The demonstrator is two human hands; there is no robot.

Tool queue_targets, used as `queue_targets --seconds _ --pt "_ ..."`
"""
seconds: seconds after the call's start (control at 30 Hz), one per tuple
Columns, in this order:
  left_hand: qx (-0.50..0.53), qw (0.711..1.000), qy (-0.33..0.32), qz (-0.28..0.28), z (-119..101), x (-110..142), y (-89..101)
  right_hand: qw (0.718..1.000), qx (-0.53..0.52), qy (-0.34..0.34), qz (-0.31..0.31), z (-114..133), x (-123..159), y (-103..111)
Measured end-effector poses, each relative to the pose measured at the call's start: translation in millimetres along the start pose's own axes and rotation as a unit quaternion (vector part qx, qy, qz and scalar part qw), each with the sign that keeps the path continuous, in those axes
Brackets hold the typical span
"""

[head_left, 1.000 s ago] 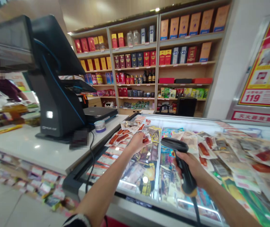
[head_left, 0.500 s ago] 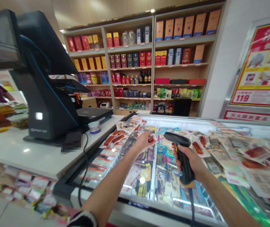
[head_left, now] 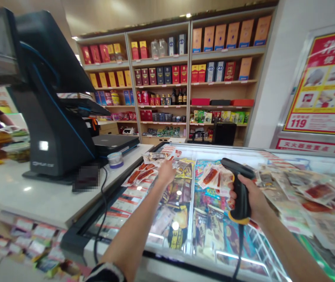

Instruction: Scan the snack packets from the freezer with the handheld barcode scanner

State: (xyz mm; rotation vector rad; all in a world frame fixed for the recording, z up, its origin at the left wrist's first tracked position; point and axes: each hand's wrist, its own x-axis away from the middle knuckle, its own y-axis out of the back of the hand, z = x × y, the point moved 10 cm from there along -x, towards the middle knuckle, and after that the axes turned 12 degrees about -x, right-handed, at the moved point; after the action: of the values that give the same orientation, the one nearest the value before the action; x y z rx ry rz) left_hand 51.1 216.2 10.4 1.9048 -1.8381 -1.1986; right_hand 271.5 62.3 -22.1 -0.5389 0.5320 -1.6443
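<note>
My right hand [head_left: 254, 196] is wrapped round the grip of a black barcode scanner [head_left: 240, 188] with a yellow-edged base, its head pointing left over the freezer's glass top. Clear packets of reddish sausages [head_left: 210, 177] lie just left of the scanner, close to my right fingertips. Over on the left side of the glass, my left hand [head_left: 166, 172] reaches to a small pile of sausage packets [head_left: 140, 172]. Its fingers are turned away and mostly hidden, so any packet in them does not show. A cable hangs from the scanner.
A large heap of meat packets [head_left: 317, 199] covers the glass on the right. A checkout terminal [head_left: 58, 98] stands on the white counter [head_left: 38, 199] at left, with a cable hanging over its edge. Shelves [head_left: 161, 84] of boxes and bottles line the back.
My left hand has moved left and away, from mid-freezer to the left pile; the sausage packet it held is out of sight. The scanner has shifted right, with sausage packets now showing left of it.
</note>
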Motion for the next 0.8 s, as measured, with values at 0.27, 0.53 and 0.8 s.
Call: queue_targets --seconds 0.27,0.53,0.8 --pt "-0.124 0.972 0.095 -0.177 124.4 22.2 92.2 0.999 0.013 0.012 0.029 -15.9 -1.0 -11.6" --pt "-0.206 0.978 -0.03 -0.03 57.0 22.5 28.4 0.998 0.027 -0.025 0.056 -30.8 4.2 -22.0" --pt "0.27 0.961 0.068 -0.006 21.5 19.1 -8.0 0.997 0.041 -0.025 0.067 -36.0 5.0 -25.8"
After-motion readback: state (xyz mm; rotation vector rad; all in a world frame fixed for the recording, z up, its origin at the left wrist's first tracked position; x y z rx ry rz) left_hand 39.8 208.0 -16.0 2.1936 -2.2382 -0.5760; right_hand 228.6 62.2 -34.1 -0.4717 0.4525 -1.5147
